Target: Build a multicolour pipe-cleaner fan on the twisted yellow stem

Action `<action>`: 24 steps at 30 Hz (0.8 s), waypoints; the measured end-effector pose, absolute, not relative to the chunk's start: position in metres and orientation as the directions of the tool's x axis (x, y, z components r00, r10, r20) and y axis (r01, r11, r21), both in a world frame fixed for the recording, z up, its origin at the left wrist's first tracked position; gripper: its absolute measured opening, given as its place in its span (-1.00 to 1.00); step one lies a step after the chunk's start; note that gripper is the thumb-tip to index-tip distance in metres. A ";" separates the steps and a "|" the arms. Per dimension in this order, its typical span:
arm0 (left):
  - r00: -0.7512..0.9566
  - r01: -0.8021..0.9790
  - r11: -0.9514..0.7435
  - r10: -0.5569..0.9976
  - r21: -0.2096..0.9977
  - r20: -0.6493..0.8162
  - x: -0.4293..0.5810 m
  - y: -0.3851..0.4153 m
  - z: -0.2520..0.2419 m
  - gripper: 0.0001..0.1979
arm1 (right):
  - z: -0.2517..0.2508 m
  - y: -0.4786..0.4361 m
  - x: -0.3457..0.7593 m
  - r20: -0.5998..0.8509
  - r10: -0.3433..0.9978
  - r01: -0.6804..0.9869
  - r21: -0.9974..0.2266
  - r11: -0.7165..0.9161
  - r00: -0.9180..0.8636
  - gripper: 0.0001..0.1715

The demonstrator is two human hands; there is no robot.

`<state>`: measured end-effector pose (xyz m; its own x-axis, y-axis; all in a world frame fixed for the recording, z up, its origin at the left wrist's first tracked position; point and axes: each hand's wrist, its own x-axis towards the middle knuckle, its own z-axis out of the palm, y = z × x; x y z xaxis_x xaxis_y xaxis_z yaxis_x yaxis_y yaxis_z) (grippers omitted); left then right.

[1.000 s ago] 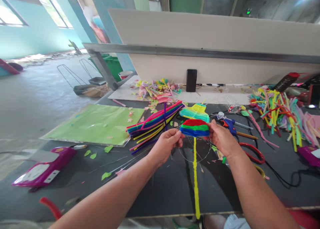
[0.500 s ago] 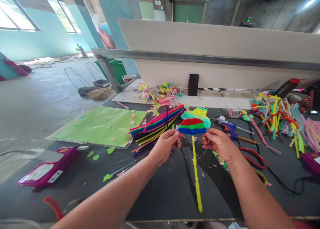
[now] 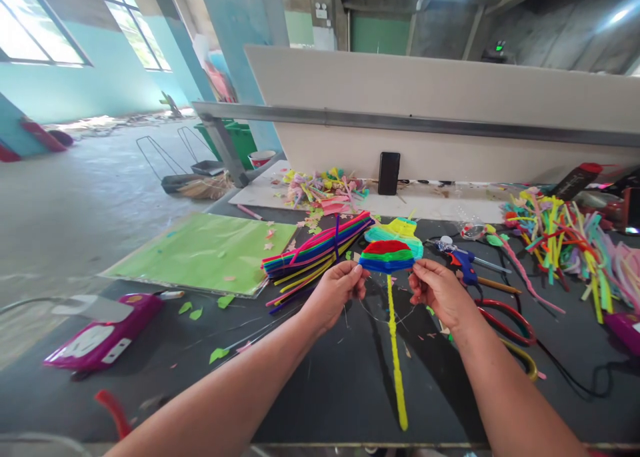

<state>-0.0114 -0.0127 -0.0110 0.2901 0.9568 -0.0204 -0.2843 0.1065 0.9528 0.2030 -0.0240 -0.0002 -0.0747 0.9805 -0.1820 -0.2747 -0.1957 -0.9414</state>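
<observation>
Both my hands hold up a small fan-shaped pipe-cleaner piece (image 3: 387, 255) with red, green and blue bands and a long yellow fuzzy stem (image 3: 397, 357) hanging down. My left hand (image 3: 336, 292) pinches its left edge. My right hand (image 3: 436, 289) pinches its right edge. Thin wire loops hang below between the hands. Just behind lies a second piece (image 3: 400, 231) in yellow and teal on the dark table (image 3: 320, 384).
A bundle of coloured pipe cleaners (image 3: 315, 250) lies left of the hands, a green sheet (image 3: 205, 250) further left. A blue glue gun (image 3: 463, 260), red-handled scissors (image 3: 510, 317), a loose pipe-cleaner heap (image 3: 560, 234), a purple box (image 3: 103, 334) and an upright phone (image 3: 389, 173) surround them.
My right hand slid inward along the piece's right edge. The held piece stayed between both hands; the view shifted slightly.
</observation>
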 end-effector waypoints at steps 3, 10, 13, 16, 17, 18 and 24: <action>0.310 -0.325 0.154 0.949 0.933 -0.049 -0.011 -0.014 -0.009 -0.72 | 0.001 -0.025 0.203 -0.156 0.986 -0.285 -0.944 -0.168 -0.067 -0.75; 0.470 -0.419 0.334 0.875 0.844 -0.113 -0.009 -0.022 -0.002 -0.77 | 0.001 -0.025 0.198 -0.103 0.993 -0.317 -0.942 -0.114 -0.053 -0.73; 0.497 -0.419 0.349 0.861 0.838 -0.110 -0.008 -0.024 -0.002 -0.79 | 0.000 -0.027 0.196 -0.096 0.992 -0.314 -0.942 -0.116 -0.080 -0.74; 0.507 -0.425 0.359 0.855 0.831 -0.109 -0.007 -0.024 -0.004 -0.79 | 0.000 -0.028 0.194 -0.107 0.989 -0.318 -0.939 -0.134 -0.100 -0.74; 0.508 -0.426 0.363 0.854 0.829 -0.114 -0.008 -0.023 -0.004 -0.79 | 0.001 -0.028 0.194 -0.112 0.989 -0.322 -0.937 -0.139 -0.100 -0.74; 0.507 -0.426 0.366 0.854 0.827 -0.117 -0.008 -0.023 -0.005 -0.79 | 0.001 -0.029 0.194 -0.116 0.988 -0.329 -0.934 -0.143 -0.099 -0.74; 0.646 -0.423 0.462 0.757 0.780 -0.099 -0.011 -0.022 -0.004 -0.71 | 0.003 -0.027 0.197 -0.140 0.985 -0.444 -0.880 -0.169 -0.097 -0.76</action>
<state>-0.0110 -0.0225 -0.0038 0.6458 0.7571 -0.0987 -0.4226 0.4622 0.7796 0.1969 -0.0267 0.0028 -0.0967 0.9854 -0.1402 -0.4444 -0.1688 -0.8798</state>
